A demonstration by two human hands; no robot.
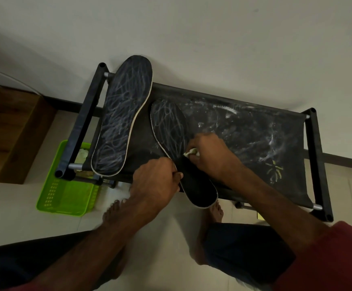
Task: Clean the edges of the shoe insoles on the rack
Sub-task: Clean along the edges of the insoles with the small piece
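Pinching left edge of near insole [168,127] with left hand [156,181], squeezing pale cloth [192,151] on its right edge in curled fingers of right hand [210,156]. Lying on the dusty rack [255,131], hanging off the front at the heel.

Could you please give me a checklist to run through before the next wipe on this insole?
1. Left hand grips the near insole at its edge: ok.
2. Right hand presses the cloth onto that insole: ok.
3. Near insole lies on the rack, near end overhanging: ok.
4. Second insole lies clear of both hands: ok.
5. Near insole's far half free of white marks: not ok.
6. Edge under the hands clean: cannot tell.
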